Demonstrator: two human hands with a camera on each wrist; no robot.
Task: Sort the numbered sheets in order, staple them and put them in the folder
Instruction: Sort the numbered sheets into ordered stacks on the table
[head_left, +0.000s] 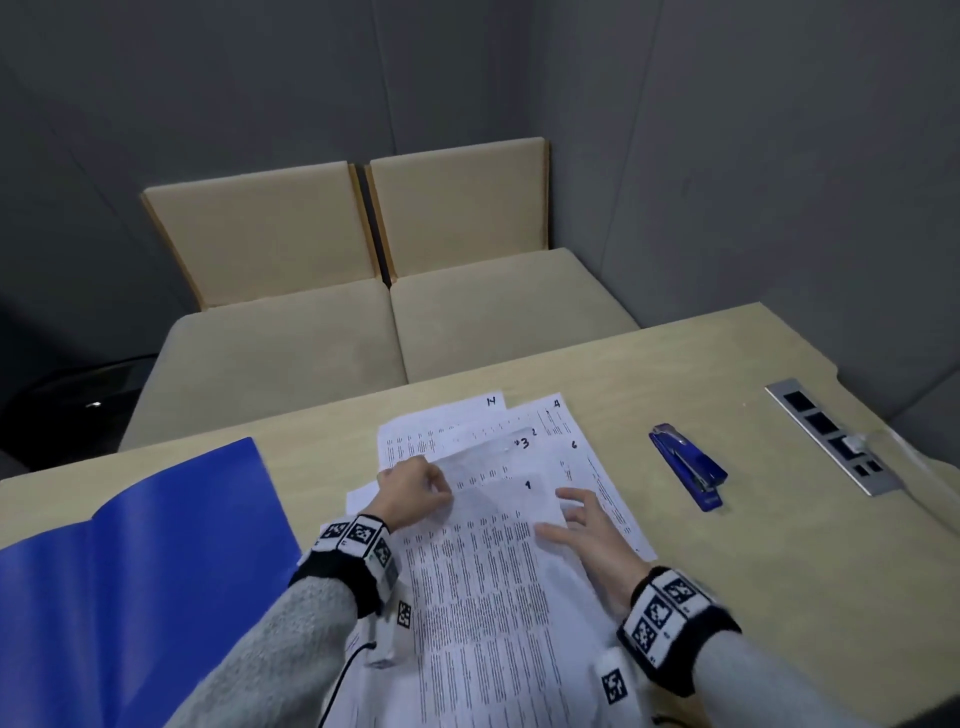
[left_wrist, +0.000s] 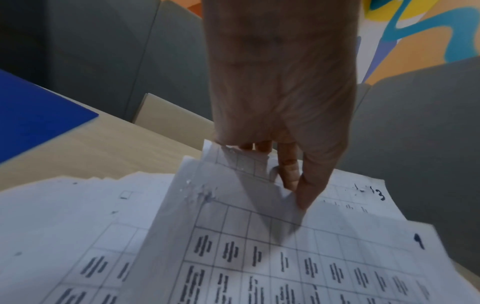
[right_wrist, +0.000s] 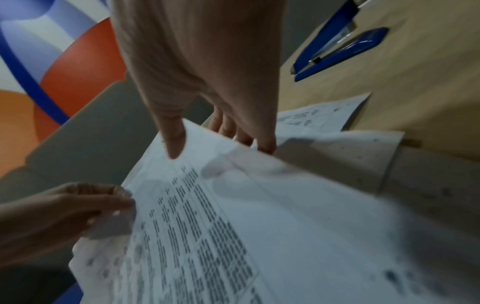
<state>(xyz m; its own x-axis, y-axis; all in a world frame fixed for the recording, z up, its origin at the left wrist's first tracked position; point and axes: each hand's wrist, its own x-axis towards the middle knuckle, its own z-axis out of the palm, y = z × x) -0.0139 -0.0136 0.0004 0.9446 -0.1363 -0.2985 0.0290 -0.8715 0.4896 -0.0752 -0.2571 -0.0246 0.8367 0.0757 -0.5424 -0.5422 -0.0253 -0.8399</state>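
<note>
A loose fan of white printed sheets (head_left: 498, 452) lies mid-table, hand-numbered 14, 4, 2, 3, 6 and 1 at their corners. The sheet marked 1 (head_left: 488, 561) is on top and lifted at its left edge. My left hand (head_left: 415, 491) pinches that upper left edge between thumb and fingers (left_wrist: 291, 176). My right hand (head_left: 582, 525) lies with straight fingers on the sheet's right side (right_wrist: 259, 205), thumb (right_wrist: 174, 144) pressing down. A blue folder (head_left: 130, 566) lies open at the left. A blue stapler (head_left: 688, 465) sits to the right of the sheets.
A metal socket panel (head_left: 831, 436) with a plugged white cable is set into the wooden table (head_left: 727, 571) at the far right. Two beige padded seats (head_left: 363, 322) stand beyond the table's far edge, against grey walls.
</note>
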